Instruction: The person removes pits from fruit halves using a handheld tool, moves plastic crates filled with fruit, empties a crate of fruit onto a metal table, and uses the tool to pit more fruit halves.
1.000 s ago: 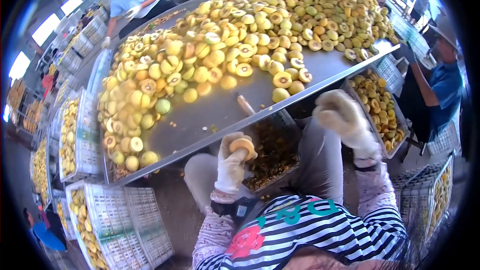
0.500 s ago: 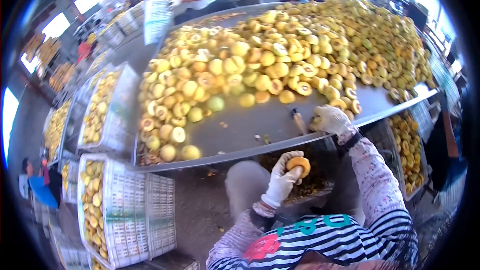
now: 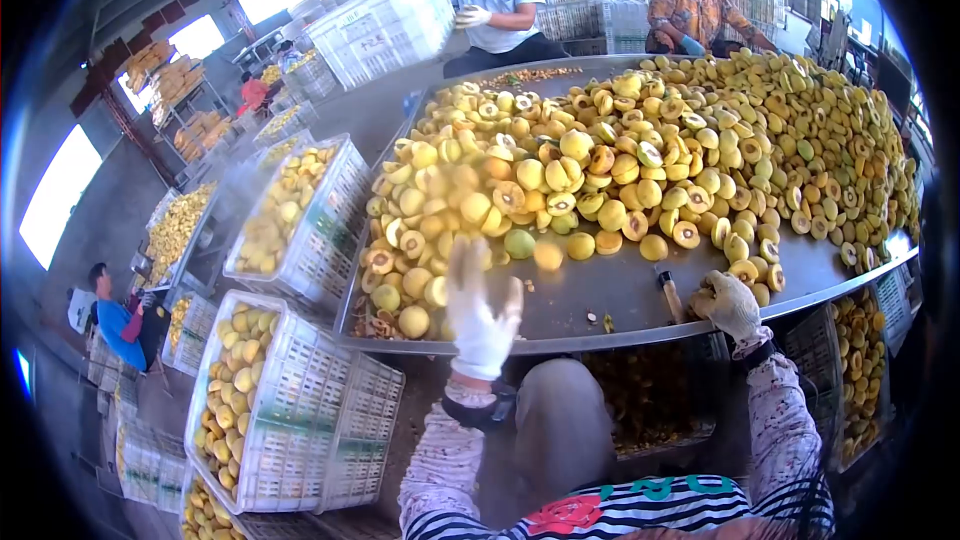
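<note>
My left hand [image 3: 478,318], in a white glove, is raised over the table's near left edge. Its fingers are stretched out and apart, somewhat blurred, with nothing held in them. Behind it spreads a heap of yellow peaches [image 3: 625,165], many cut in half with the pit or its hollow showing. My right hand [image 3: 730,306], also gloved, rests at the near rim of the metal table [image 3: 570,308] with fingers curled. Whatever they may hold is hidden. Just left of it lies a tool with a wooden handle and dark end [image 3: 670,297]. A few peach halves sit behind that hand.
White plastic crates [image 3: 300,420] full of peaches stand to my left, with another peach-filled crate [image 3: 858,370] at the right under the table edge. Across the table are two people; one in light blue [image 3: 495,0] has a gloved hand by a white crate [image 3: 385,25].
My left hand has let go of the peach half it held over my lap and moved up and left, its fingers opening. My right hand stays by the tool. The view has shifted left and up.
</note>
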{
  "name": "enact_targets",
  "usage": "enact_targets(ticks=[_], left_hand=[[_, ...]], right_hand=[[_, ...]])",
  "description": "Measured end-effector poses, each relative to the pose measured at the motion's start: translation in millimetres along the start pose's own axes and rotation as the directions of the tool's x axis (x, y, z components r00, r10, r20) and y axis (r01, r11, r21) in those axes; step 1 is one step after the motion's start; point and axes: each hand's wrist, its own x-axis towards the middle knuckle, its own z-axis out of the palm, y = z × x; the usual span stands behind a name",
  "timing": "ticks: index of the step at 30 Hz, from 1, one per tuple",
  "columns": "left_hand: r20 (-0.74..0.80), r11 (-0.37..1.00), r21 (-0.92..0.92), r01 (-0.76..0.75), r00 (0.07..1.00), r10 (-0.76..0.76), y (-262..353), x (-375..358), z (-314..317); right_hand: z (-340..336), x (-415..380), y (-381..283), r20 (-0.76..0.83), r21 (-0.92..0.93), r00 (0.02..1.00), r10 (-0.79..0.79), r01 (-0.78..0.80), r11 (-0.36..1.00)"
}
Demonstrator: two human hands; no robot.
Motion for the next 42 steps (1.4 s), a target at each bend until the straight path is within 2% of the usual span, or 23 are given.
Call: enact_targets(ticks=[4, 6, 7, 10, 11, 12, 14, 17, 20, 21, 23, 26, 27, 29, 30, 33, 34, 36, 38, 39, 40, 41, 42], left_hand=[[-0.117, 0.951, 0.286, -0.117, 0.981, 0.156, -8.6, 64.0, -42.0], [-0.239, 0.896, 0.414, -0.16, 0.931, 0.276, -11.5, 102.3, -54.3], [-0.27, 0.892, 0.416, -0.174, 0.914, 0.304, -5.8, 122.2, -60.6], [-0.145, 0.796, 0.567, -0.213, 0.925, 0.351, -16.0, 155.2, -50.4], [-0.112, 0.795, 0.561, -0.231, 0.93, 0.35, -15.0, 160.0, -40.5], [-0.076, 0.817, 0.544, -0.192, 0.958, 0.275, -11.7, 164.2, -33.4], [-0.057, 0.777, 0.609, -0.16, 0.968, 0.244, -5.2, 182.4, -24.2], [-0.024, 0.66, 0.734, -0.158, 0.966, 0.258, -2.7, 218.7, -11.2], [0.035, 0.578, 0.81, -0.095, 0.993, 0.115, -12.2, 266.6, -5.6], [0.105, 0.579, 0.805, -0.131, 0.991, 0.078, -17.4, 276.5, -3.3], [0.256, 0.578, 0.789, -0.209, 0.967, 0.0, -20.5, 288.6, -1.2], [0.433, 0.702, 0.701, -0.129, 0.858, -0.275, -6.9, 315.4, -4.5], [0.477, 0.714, 0.68, -0.167, 0.84, -0.258, -7.5, 317.9, -2.8], [0.562, 0.733, 0.638, -0.236, 0.793, -0.234, -10.7, 315.1, -4.0], [0.552, 0.759, 0.605, -0.24, 0.814, -0.183, 4.6, 298.0, -8.0], [0.381, 0.738, 0.651, -0.178, 0.918, -0.114, 17.2, 234.2, -22.0], [0.274, 0.756, 0.614, -0.225, 0.96, 0.064, 9.2, 208.7, -29.9], [0.176, 0.709, 0.683, -0.174, 0.982, 0.071, 13.2, 162.0, -50.3], [0.151, 0.719, 0.628, -0.299, 0.953, 0.264, 0.3, 121.4, -68.1], [0.19, 0.7, 0.649, -0.299, 0.954, 0.232, 6.3, 100.5, -76.3], [0.235, 0.714, 0.59, -0.377, 0.926, 0.295, -1.9, 82.1, -81.0], [0.281, 0.714, 0.572, -0.403, 0.915, 0.291, 2.2, 67.5, -86.9], [0.319, 0.713, 0.556, -0.427, 0.902, 0.291, 6.6, 57.4, -88.8]], right_hand=[[-0.4, -0.2, -0.5, 0.01, 0.002, 0.999, 0.034, -0.034, 0.999], [-2.6, -0.4, -2.1, 0.021, -0.037, 0.999, 0.031, -0.03, 0.999], [-2.9, -0.2, -3.2, 0.028, -0.057, 0.999, 0.03, -0.028, 0.998], [-0.5, 0.1, -0.8, 0.035, -0.04, 0.997, 0.072, -0.071, 0.997], [-5.7, -1.1, -5.2, 0.05, -0.004, 0.996, 0.071, -0.071, 0.997], [-5.0, -1.1, -4.3, 0.034, 0.007, 0.998, 0.049, -0.049, 0.999], [-1.1, -2.7, 0.6, 0.005, 0.019, 1.0, 0.004, -0.004, 1.0], [-1.3, -4.1, -1.6, -0.052, -0.01, 0.999, -0.009, 0.008, 1.0], [-1.3, -4.9, -1.0, -0.048, -0.021, 0.999, 0.025, -0.027, 0.999], [1.4, -3.2, 1.2, -0.054, -0.033, 0.998, 0.039, -0.041, 0.999], [1.7, -5.3, 1.5, -0.064, -0.043, 0.996, 0.056, -0.058, 0.997], [-1.2, -7.3, -4.1, -0.061, -0.037, 0.996, 0.067, -0.069, 0.997], [-4.5, -5.7, -5.3, -0.036, -0.041, 0.996, 0.08, -0.082, 0.996], [-4.2, -4.6, -1.0, -0.002, -0.037, 0.996, 0.088, -0.088, 0.995], [-2.7, -5.7, 1.5, -0.033, -0.021, 0.998, 0.052, -0.053, 0.998], [6.6, -4.5, 11.7, -0.086, -0.029, 0.996, 0.009, -0.012, 1.0], [13.1, -4.7, 18.1, -0.125, -0.034, 0.992, 0.001, -0.006, 0.999], [11.3, -7.2, 15.1, -0.191, -0.036, 0.982, -0.006, -0.001, 0.999], [3.0, -8.9, 3.8, -0.194, -0.02, 0.98, 0.044, -0.049, 0.999], [-0.5, -9.0, 2.3, -0.202, 0.035, 0.979, 0.019, -0.012, 0.999], [-1.1, -4.8, 1.7, -0.25, 0.103, 0.968, -0.015, 0.042, 0.994], [-3.7, 4.5, -6.2, -0.249, 0.363, 0.966, 0.068, 0.028, 0.931], [-10.3, 21.2, -17.0, -0.234, 0.596, 0.962, 0.142, 0.027, 0.803]])
